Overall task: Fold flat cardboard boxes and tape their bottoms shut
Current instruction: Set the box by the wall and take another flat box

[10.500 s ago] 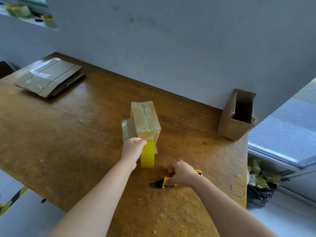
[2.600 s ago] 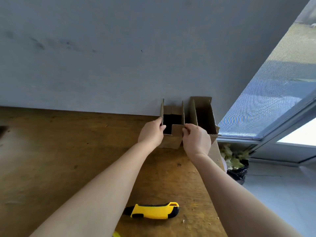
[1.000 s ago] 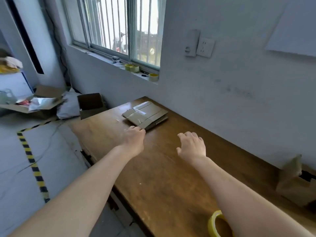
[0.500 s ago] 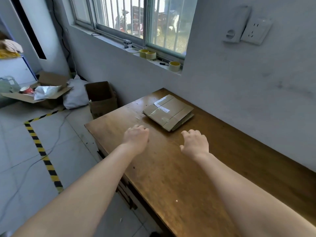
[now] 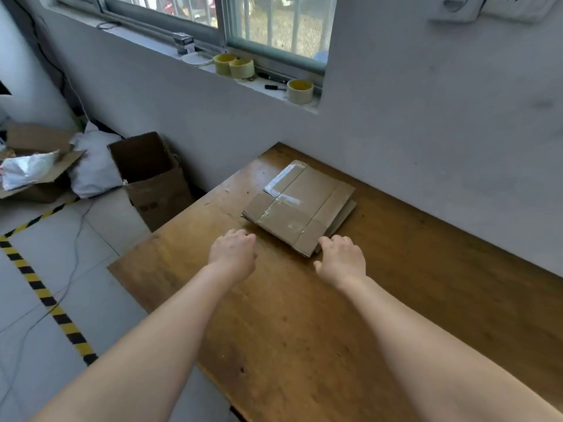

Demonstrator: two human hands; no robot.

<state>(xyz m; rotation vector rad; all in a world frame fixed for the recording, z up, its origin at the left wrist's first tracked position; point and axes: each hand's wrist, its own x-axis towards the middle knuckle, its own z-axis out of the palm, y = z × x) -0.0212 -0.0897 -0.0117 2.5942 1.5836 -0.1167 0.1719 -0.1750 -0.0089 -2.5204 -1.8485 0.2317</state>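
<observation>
On the wooden tabletop, near its far left end and close to the grey wall: a stack of flat cardboard boxes, with strips of clear tape shining across the top sheet. Left hand low over the bare wood, just beside the near left edge of the stack, palm down, fingers loosely bent, holding nothing. Right hand at the near corner of the stack, palm down, fingers relaxed, nothing in its grasp; fingertips at the cardboard edge, touching or not impossible to tell. On the windowsill above, three rolls of tape, two together and one apart. On the floor to the left of the tabletop, an open brown carton and a yellow-black striped line.
</observation>
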